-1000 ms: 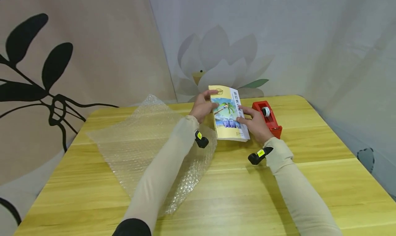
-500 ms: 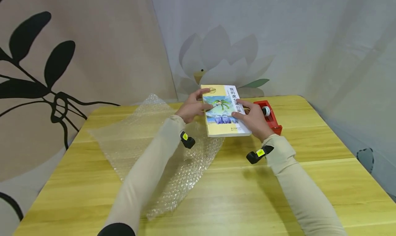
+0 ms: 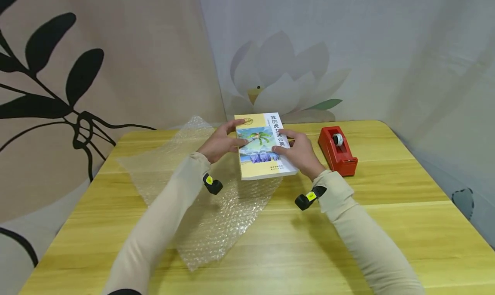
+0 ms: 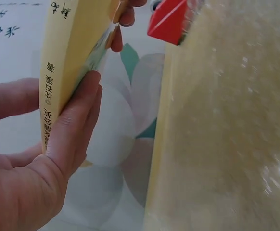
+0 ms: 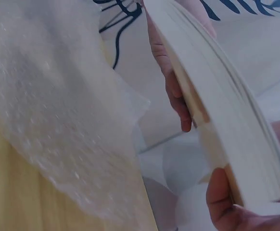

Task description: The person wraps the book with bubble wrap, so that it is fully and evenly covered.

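Note:
Both hands hold a paperback book (image 3: pixel 258 146) with a yellow and white cover and a palm-tree picture. My left hand (image 3: pixel 222 141) grips its left edge, thumb on the cover; in the left wrist view the fingers (image 4: pixel 70 115) lie under the book's yellow spine (image 4: pixel 53 77). My right hand (image 3: pixel 299 153) grips the opposite edge, thumb on the front. The right wrist view shows the page edges (image 5: pixel 226 106) and fingertips beneath the back cover. Below the book, a sheet of bubble wrap (image 3: pixel 216 226) lies flat on the table, partly hidden by the left arm.
A red tape dispenser (image 3: pixel 337 151) with a small white roll stands to the right of the book. The wooden table (image 3: pixel 386 235) ends at a printed curtain (image 3: pixel 406 62) behind. Black wrist cameras hang at both cuffs.
Both hands have carried the book leftward, from beside the tape dispenser to over the bubble wrap. The view has shifted slightly, and the dispenser is now fully uncovered.

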The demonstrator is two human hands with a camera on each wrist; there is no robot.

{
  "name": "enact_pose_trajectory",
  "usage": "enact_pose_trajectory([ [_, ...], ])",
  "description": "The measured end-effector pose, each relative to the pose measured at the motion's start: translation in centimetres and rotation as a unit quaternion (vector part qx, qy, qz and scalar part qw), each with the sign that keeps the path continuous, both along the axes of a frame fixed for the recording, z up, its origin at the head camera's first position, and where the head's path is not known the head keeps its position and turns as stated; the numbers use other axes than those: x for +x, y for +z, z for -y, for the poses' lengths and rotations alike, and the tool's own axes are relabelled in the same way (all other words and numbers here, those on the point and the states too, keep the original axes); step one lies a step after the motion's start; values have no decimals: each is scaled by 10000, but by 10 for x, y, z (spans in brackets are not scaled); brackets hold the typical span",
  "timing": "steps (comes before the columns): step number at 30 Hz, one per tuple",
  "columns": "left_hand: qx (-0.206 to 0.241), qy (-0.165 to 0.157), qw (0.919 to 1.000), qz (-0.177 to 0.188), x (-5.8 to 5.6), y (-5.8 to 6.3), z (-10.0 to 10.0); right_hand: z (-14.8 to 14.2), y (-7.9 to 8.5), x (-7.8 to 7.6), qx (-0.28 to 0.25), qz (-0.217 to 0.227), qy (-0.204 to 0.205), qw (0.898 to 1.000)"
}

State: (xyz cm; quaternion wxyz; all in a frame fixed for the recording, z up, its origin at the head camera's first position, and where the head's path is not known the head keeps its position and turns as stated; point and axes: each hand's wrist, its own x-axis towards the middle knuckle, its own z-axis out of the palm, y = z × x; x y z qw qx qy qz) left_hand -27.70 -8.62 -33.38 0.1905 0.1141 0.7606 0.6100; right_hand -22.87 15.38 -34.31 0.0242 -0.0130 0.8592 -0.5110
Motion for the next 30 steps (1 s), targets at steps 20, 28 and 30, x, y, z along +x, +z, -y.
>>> enact_pose_trajectory([
  [20, -424, 93, 9991, -1, 18, -19, 49, 46, -18, 6, 315, -216, 362, 9986],
  [28, -532, 173, 9983, 166, 22, -24, 61, 57, -25, 7, 165, 36, 522, 9985],
  [30, -530, 177, 9983, 178, 22, -26, 65, 61, -26, 8, 117, 66, 566, 9983],
])
